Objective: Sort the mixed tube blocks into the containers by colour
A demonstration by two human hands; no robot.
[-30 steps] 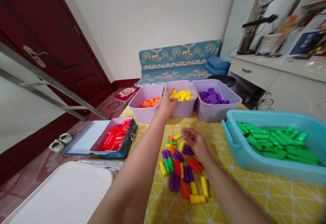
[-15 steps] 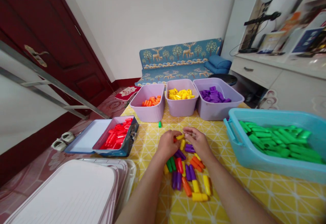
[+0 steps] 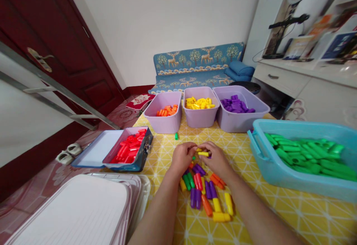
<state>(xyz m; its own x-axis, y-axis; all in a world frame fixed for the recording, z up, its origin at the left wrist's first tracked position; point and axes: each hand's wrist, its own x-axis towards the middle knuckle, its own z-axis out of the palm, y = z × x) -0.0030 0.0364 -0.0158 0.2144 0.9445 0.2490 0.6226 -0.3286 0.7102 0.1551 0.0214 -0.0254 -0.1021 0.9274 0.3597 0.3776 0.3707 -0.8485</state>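
Observation:
Both hands meet over a heap of coloured plastic tube pieces (image 3: 205, 191) on the yellow tablecloth (image 3: 251, 215). My left hand (image 3: 182, 157) and my right hand (image 3: 217, 159) are closed, and a joined yellow-and-purple piece (image 3: 204, 153) is held between their fingertips. Behind them stand three lilac bins: one with orange pieces (image 3: 164, 120), one with yellow pieces (image 3: 200, 116), one with purple pieces (image 3: 240, 120). A single green piece (image 3: 176, 136) lies in front of the orange bin.
A blue tub of green pieces (image 3: 279, 170) takes up the right side. An open tin with red pieces (image 3: 126, 150) sits at the left table edge. A white lidded box (image 3: 72, 211) is at the near left. Door, sofa and cabinet surround the table.
My left hand came back from the yellow bin to the heap. Both hands now pinch a yellow-and-purple piece together, slightly lifted.

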